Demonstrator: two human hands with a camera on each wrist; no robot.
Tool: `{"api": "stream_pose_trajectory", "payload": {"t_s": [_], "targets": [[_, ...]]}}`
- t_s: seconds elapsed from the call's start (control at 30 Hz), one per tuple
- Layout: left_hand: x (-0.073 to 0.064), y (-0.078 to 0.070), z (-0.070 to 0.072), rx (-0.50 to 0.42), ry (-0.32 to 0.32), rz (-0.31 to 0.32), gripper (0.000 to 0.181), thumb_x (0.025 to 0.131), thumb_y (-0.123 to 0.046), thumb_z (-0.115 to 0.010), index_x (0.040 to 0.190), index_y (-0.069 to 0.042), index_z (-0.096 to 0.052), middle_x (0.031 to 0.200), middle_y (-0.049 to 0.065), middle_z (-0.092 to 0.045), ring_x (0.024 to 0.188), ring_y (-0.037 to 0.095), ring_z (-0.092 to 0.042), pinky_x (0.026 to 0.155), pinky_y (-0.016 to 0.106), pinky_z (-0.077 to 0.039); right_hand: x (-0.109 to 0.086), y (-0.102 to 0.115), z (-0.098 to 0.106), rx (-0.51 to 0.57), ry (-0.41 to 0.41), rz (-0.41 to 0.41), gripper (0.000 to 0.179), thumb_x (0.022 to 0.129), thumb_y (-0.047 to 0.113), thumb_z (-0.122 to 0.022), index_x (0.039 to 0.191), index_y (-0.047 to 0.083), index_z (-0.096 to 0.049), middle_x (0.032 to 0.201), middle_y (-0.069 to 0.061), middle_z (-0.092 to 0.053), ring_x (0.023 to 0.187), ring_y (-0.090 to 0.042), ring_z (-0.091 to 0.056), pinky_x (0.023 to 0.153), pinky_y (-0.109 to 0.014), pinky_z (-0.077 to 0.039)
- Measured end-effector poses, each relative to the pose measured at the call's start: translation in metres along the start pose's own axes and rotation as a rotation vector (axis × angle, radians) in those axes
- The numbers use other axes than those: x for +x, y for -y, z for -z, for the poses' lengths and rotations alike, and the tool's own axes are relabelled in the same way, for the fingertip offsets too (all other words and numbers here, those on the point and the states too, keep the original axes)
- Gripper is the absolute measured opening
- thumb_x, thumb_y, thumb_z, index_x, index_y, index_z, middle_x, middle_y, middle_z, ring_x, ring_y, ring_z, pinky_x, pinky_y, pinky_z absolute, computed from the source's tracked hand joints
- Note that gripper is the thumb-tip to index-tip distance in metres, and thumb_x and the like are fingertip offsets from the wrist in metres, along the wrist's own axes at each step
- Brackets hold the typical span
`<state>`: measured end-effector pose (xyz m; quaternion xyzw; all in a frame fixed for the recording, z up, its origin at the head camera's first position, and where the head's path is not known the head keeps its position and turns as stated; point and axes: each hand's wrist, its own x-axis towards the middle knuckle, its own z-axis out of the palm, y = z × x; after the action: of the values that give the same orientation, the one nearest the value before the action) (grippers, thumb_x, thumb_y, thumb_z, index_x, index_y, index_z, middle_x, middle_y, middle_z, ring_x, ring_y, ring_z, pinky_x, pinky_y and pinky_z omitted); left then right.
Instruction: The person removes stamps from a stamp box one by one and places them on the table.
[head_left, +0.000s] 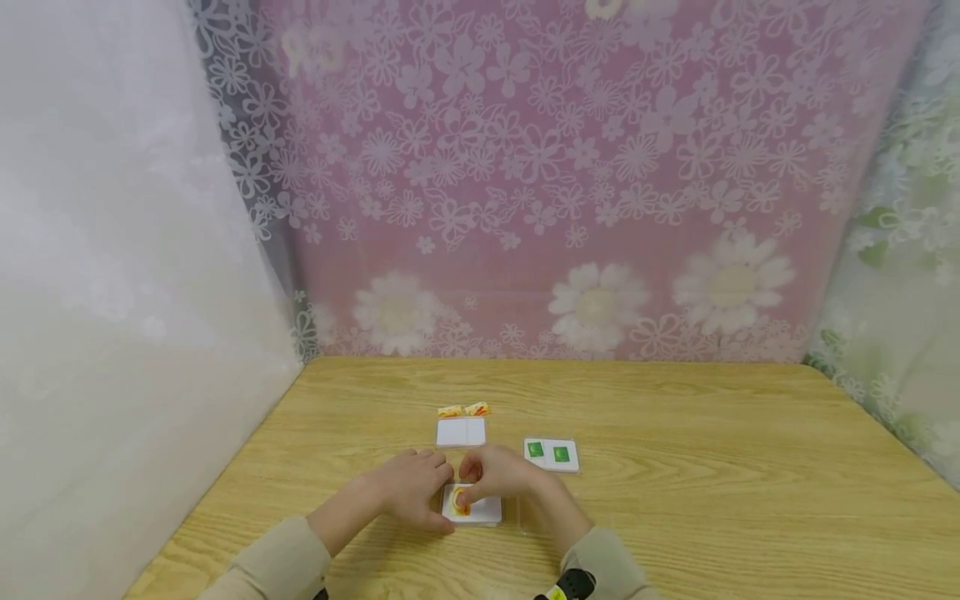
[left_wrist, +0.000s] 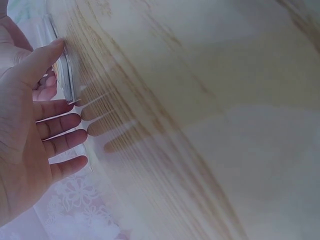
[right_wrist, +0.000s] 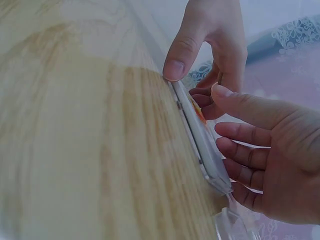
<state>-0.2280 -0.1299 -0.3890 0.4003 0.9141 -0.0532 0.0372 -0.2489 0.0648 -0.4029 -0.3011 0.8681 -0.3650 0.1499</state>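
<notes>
A flat white-topped case (head_left: 483, 510) with clear plastic edges lies on the table between both hands. On its left part is an orange-yellow picture piece (right_wrist: 197, 111). My left hand (head_left: 414, 487) holds the case at its left end, thumb on the near edge and index finger at the far edge; its other fingers (left_wrist: 67, 142) spread beside it. Over the case, my right hand (head_left: 504, 475) rests its thumb on the picture piece, the other fingers loosely bent. In the right wrist view the right hand (right_wrist: 280, 160) is beside the case's far side.
Behind the hands lies a white two-panel card (head_left: 461, 432), with two small orange-yellow pieces (head_left: 477, 409) beyond it. To its right is a white case with two green squares (head_left: 551, 455). A clear plastic piece (right_wrist: 227, 222) sits right of the held case on the wooden table (head_left: 712, 483).
</notes>
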Motion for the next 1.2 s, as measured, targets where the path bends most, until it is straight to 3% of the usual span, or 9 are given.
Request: {"api": "stream_pose_trajectory", "payload": {"t_s": [0.3, 0.8, 1.2], "targets": [[-0.0009, -0.0015, 0.0012, -0.016, 0.002, 0.001, 0.053, 0.076, -0.062, -0.061, 0.099, -0.015, -0.057, 0.084, -0.01, -0.045, 0.079, 0.008, -0.044, 0.073, 0.033, -0.043, 0.0009, -0.0011, -0.0044, -0.022, -0.015, -0.007, 0.031, 0.067, 0.018, -0.082, 0.088, 0.007, -0.062, 0.074, 0.004, -0.05, 0.068, -0.01, -0.043, 0.06, -0.024, -0.037], [-0.0001, -0.002, -0.0001, -0.009, -0.002, 0.0, 0.052, 0.075, -0.062, -0.061, 0.098, -0.015, -0.057, 0.084, -0.01, -0.045, 0.079, 0.008, -0.044, 0.075, 0.033, -0.043, 0.0005, 0.0011, -0.0069, -0.139, 0.001, -0.037, 0.037, 0.064, 0.023, -0.084, 0.091, 0.01, -0.062, 0.083, 0.003, -0.051, 0.076, -0.011, -0.044, 0.068, -0.026, -0.039], [0.0004, -0.0026, 0.0001, 0.013, -0.008, -0.005, 0.052, 0.075, -0.061, -0.062, 0.098, -0.015, -0.058, 0.087, -0.009, -0.048, 0.079, 0.008, -0.045, 0.071, 0.03, -0.043, -0.0002, 0.0029, -0.0055, -0.228, -0.026, -0.036, 0.033, 0.065, 0.028, -0.083, 0.087, 0.012, -0.064, 0.081, 0.007, -0.051, 0.075, -0.008, -0.045, 0.068, -0.024, -0.04]]}}
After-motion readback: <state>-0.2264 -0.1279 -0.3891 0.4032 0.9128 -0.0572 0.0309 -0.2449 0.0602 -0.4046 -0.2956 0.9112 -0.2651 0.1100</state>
